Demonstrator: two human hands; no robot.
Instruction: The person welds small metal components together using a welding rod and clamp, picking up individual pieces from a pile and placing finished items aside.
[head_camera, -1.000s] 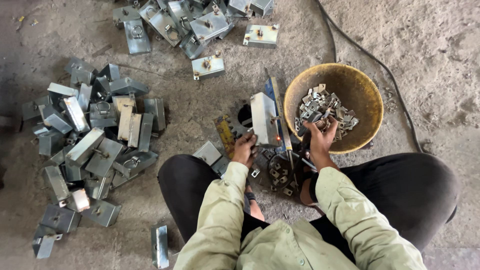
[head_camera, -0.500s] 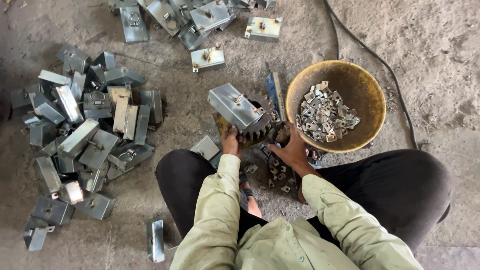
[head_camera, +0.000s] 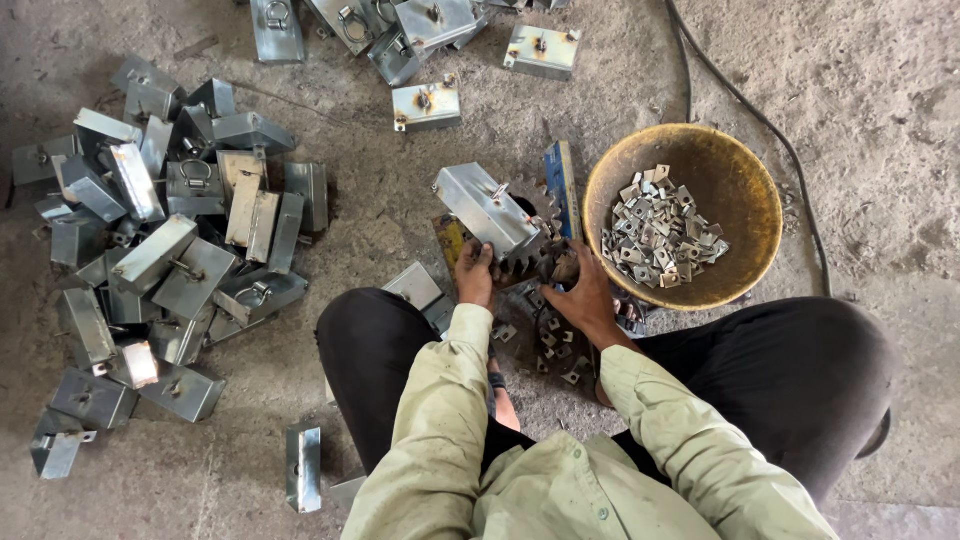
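A rough metalworking workshop: the person sits on a dusty concrete floor (head_camera: 880, 90) among heaps of galvanised metal brackets (head_camera: 165, 240), a rusty bowl (head_camera: 745, 190) of small clips, and a toothed gear (head_camera: 535, 262).

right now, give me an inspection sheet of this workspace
surface: dusty concrete floor.
job's things: folded metal box in the left hand; toothed gear under it; yellow bowl of small metal clips.
clutter: pile of metal boxes at left, more boxes at top, loose clips between the knees.
grippers: left hand grips the box; right hand rests by the gear.
cables: black cable behind the bowl.
surroundings: nothing seen.
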